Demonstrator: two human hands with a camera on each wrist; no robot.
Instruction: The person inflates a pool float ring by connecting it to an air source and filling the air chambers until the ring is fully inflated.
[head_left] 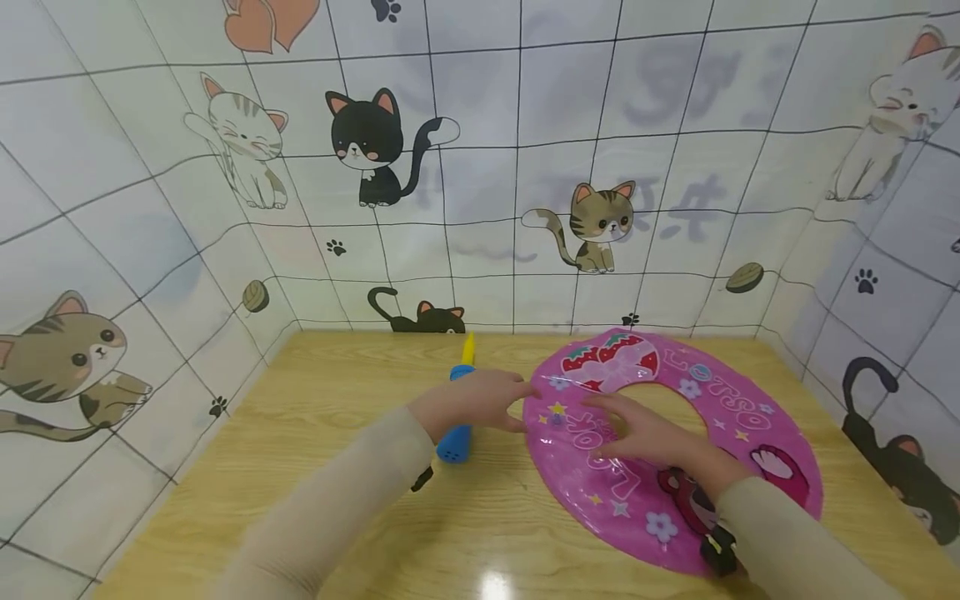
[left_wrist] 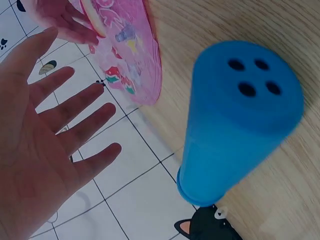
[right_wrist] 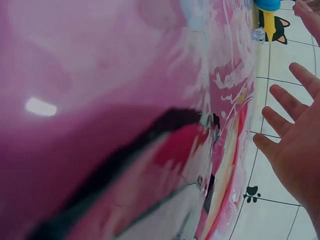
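Note:
A pink, shiny inflatable swim ring [head_left: 592, 500], printed with LOTSO lettering, strawberries and flowers, lies on the right side of the table. My right hand [head_left: 648, 429] is over its left half, fingers spread and curled round nothing; whether they touch the ring I cannot tell. At the ring's left edge is my left hand [head_left: 483, 400], its fingers extended and holding nothing. Partly hidden behind that hand, a blue hand pump [head_left: 453, 446] with a yellow nozzle [head_left: 468, 348] lies on the table. The left wrist view shows the pump's holed end [left_wrist: 255, 77] apart from the spread fingers.
The wood-patterned table [head_left: 360, 533] meets a white, grid-lined wall covering [head_left: 480, 192] at the back and both sides. Cartoon cats and paw prints decorate it. A small clear piece [right_wrist: 258, 35] shows at the ring's edge in the right wrist view.

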